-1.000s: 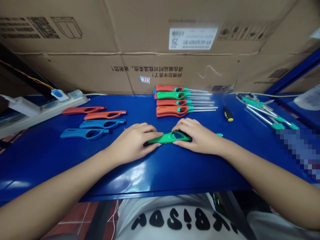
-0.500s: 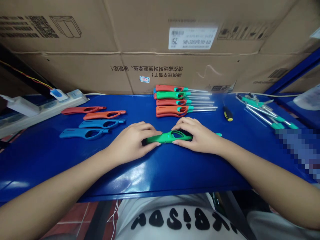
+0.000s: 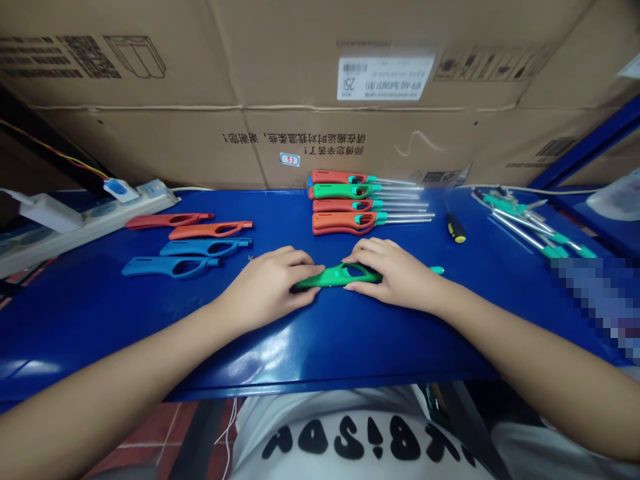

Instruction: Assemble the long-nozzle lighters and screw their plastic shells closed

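Observation:
A green lighter [image 3: 336,275] with a long handle lies across the middle of the blue table [image 3: 150,313]. My left hand [image 3: 270,283] is closed round its handle end, thumb and fingers pressing it from both sides. My right hand [image 3: 395,270] grips the trigger end, fingers curled over the top; the teal tip [image 3: 437,270] sticks out past it to the right. Both hands press the lighter down on the table.
Finished lighters [image 3: 360,203], red and green with metal rods, are stacked behind my hands. Loose handle shells, red [image 3: 169,220], orange [image 3: 210,231] and blue [image 3: 173,267], lie at the left. A screwdriver [image 3: 456,228], teal rod parts [image 3: 530,223], a power strip [image 3: 75,223] and cardboard boxes [image 3: 300,93] are also here.
Almost nothing differs; both hands stay clamped on the green lighter, which has shifted only slightly on the table.

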